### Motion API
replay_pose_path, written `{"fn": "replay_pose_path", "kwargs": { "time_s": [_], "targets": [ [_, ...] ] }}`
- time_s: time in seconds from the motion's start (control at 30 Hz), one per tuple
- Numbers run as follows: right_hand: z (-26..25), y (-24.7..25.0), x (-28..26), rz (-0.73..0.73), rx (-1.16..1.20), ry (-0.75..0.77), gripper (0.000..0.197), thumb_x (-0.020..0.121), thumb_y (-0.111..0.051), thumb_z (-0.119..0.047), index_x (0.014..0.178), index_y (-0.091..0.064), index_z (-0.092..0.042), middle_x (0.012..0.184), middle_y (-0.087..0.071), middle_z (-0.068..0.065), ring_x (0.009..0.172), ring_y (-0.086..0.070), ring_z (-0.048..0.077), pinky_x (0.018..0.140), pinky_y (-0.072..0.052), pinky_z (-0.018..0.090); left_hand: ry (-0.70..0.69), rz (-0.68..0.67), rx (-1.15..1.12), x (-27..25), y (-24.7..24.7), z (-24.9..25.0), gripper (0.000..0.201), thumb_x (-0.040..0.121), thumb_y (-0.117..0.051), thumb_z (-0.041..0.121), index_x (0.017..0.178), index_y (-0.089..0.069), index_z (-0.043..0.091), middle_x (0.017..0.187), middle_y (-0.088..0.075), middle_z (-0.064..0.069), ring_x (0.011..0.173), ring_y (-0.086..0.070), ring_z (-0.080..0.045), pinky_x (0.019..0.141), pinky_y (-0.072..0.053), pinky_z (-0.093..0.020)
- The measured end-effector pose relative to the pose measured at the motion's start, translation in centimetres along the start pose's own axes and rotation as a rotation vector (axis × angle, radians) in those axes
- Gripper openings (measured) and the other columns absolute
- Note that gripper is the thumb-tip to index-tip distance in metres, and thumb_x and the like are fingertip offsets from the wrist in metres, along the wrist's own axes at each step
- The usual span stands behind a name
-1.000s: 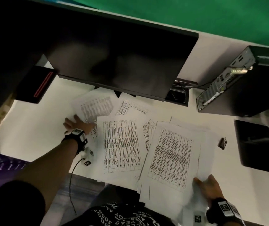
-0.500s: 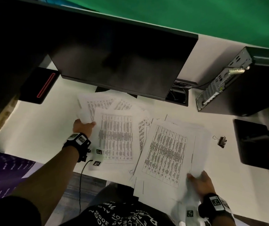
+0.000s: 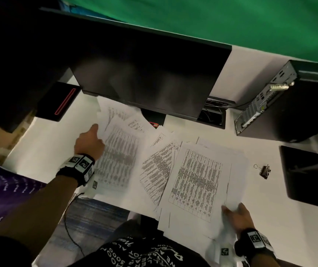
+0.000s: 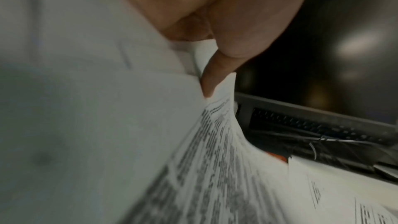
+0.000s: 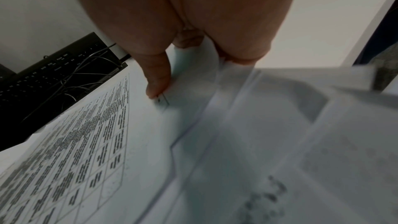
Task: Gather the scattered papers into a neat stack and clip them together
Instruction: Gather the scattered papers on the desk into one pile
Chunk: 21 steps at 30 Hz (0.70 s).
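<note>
1. Printed papers (image 3: 196, 176) spread loosely across the white bench (image 3: 44, 157), overlapping at angles, some hanging over the near edge
2. Left hand (image 3: 89, 141) at the left of the spread, grip pinching the edge of lifted sheets (image 4: 215, 142), thumb on top
3. Right hand (image 3: 238, 215) at the near right corner, grip grasping the right-hand pile (image 5: 150, 142) between thumb and fingers
4. Binder clip (image 3: 264, 171) lying on the bench just right of the papers, apart from them
5. Dark monitor (image 3: 144, 74) at the far side above the papers, computer tower (image 3: 281, 101) at far right, black pad (image 3: 308, 176) right of the clip
6. Green backdrop (image 3: 231, 20) beyond the bench
</note>
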State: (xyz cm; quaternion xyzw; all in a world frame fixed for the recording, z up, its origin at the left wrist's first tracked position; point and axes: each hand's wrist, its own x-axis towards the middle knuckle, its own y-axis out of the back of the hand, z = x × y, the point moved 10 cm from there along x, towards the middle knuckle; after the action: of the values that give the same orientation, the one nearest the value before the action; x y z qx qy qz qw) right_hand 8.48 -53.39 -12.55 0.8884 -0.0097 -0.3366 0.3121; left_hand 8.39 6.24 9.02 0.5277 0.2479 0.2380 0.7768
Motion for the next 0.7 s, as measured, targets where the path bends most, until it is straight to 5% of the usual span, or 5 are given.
{"fn": "replay_pose_path", "kwargs": {
  "time_s": [0.2, 0.33, 0.5, 0.57, 0.7],
  "targets": [
    [-1.5, 0.4, -0.9, 0.015, -0.001, 0.011, 0.033, 0.079, -0.075, -0.028, 0.098, -0.059, -0.006, 0.104, -0.069, 0.012, 0.099, -0.065, 0.03, 0.099, -0.049, 0.043, -0.386, 0.284, 0.063, -3.3, 10.8, 6.7, 0.023, 0.079, -0.06, -0.003, 0.101, -0.055, 0.003, 0.071, -0.061, -0.028, 0.069, -0.061, -0.047, 0.06, -0.048, -0.045],
    [-1.7, 0.4, -1.3, 0.016, -0.017, 0.015, 0.038, 0.077, -0.074, -0.035, 0.096, -0.059, -0.006, 0.099, -0.069, 0.013, 0.096, -0.066, 0.033, 0.094, -0.052, 0.044, -0.429, 0.405, -0.29, -4.8, 17.9, 7.8, 0.025, 0.08, -0.069, 0.001, 0.103, -0.062, 0.007, 0.091, -0.068, -0.021, 0.086, -0.066, -0.035, 0.074, -0.049, -0.035],
    [-1.7, 0.1, -1.6, -0.061, 0.087, -0.015, 0.042, 0.078, -0.077, -0.034, 0.107, -0.056, -0.012, 0.106, -0.068, 0.009, 0.097, -0.066, 0.027, 0.091, -0.052, 0.04, -0.278, 0.025, -0.854, -3.0, 11.2, 8.6, 0.026, 0.088, -0.065, 0.008, 0.113, -0.064, 0.017, 0.113, -0.07, -0.009, 0.092, -0.069, -0.026, 0.083, -0.051, -0.039],
    [-1.8, 0.0, -1.8, -0.088, 0.14, -0.025, 0.041, 0.085, -0.075, -0.026, 0.117, -0.053, -0.017, 0.109, -0.065, 0.011, 0.102, -0.064, 0.029, 0.089, -0.051, 0.037, -0.211, -0.181, -0.935, -4.3, 4.8, 10.1, 0.034, 0.091, -0.058, 0.003, 0.121, -0.063, 0.016, 0.115, -0.07, -0.002, 0.091, -0.069, -0.014, 0.087, -0.05, -0.036],
    [-2.0, 0.4, -2.4, -0.047, 0.245, -0.015, 0.056, 0.074, -0.07, -0.039, 0.114, -0.057, -0.003, 0.115, -0.067, 0.014, 0.103, -0.063, 0.032, 0.096, -0.049, 0.043, 0.048, -0.517, -0.866, -7.7, -10.3, 9.6, 0.027, 0.092, -0.057, 0.007, 0.117, -0.064, 0.014, 0.116, -0.069, -0.009, 0.102, -0.067, -0.025, 0.094, -0.052, -0.045]
  ]
}}
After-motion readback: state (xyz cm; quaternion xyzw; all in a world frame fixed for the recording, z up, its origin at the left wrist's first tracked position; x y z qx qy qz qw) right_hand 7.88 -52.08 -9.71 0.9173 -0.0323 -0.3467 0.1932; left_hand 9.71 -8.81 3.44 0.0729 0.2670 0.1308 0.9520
